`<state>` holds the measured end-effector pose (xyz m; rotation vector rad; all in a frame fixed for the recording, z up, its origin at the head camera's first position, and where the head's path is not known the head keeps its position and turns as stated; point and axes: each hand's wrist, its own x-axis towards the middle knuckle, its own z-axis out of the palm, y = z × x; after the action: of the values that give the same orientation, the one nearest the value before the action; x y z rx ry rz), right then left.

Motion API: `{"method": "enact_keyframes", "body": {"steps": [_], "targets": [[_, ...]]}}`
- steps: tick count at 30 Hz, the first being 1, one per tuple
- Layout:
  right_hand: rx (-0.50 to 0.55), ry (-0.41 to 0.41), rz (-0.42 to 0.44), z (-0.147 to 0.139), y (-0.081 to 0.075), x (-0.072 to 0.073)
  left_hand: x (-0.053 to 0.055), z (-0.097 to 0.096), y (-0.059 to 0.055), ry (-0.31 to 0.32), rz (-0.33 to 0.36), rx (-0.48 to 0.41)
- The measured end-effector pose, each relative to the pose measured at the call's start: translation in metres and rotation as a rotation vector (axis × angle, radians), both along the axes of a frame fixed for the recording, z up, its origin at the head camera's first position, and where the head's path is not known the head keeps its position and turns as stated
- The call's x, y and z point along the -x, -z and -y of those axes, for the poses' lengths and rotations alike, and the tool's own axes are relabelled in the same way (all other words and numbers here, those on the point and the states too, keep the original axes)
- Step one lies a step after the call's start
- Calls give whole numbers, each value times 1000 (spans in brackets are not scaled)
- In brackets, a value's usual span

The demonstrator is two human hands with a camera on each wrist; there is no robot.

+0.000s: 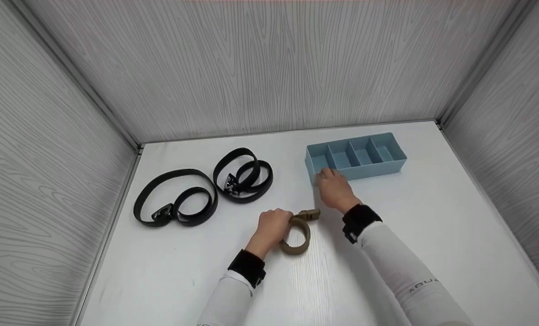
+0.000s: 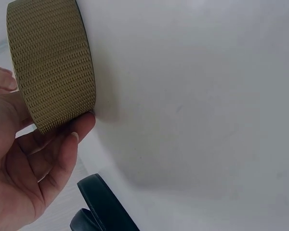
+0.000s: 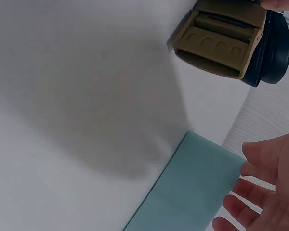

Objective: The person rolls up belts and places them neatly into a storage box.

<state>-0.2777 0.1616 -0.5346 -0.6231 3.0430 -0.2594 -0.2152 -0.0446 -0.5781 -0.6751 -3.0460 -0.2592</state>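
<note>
Being gripped in the curled fingers of the left hand (image 1: 271, 226), a brown webbing belt (image 1: 295, 250) is held at the middle of the white bench (image 1: 432, 217), its strap wound into a ring on the near side of the hand. The matching buckle (image 1: 311, 214) is pointed to the right, and a row of curved marks is shown across its face in the right wrist view. Whether the ring is supported by the bench cannot be told. The near left corner of a blue tray (image 1: 373, 171) is met by the right hand (image 1: 336, 190), whose fingers are bent about the rim; whether the wall is pinched or merely touched cannot be told. The tray is divided into four compartments in a row and is set at a slight slant toward the back of the bench. To the left, two black belts are laid in loops just beside each other: the left black belt (image 1: 201, 219) is placed slightly nearer the person, the right black belt (image 1: 250, 180) slightly farther back. Both wrists are wrapped in black bands (image 1: 361, 221), worn beside pale sleeves (image 1: 410, 276). The bench is bordered by grey wood-grain walls (image 1: 274, 68).
</note>
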Motion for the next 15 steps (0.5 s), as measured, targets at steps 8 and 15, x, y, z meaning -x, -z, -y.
{"method": "enact_keyframes", "body": {"steps": [8, 15], "targets": [[91, -39, 35, 7, -4, 0, -1, -4, -1, 77, -124, -19], [283, -157, 121, 6, -10, -6, -3, -8, -6, 141, -307, -57]]}}
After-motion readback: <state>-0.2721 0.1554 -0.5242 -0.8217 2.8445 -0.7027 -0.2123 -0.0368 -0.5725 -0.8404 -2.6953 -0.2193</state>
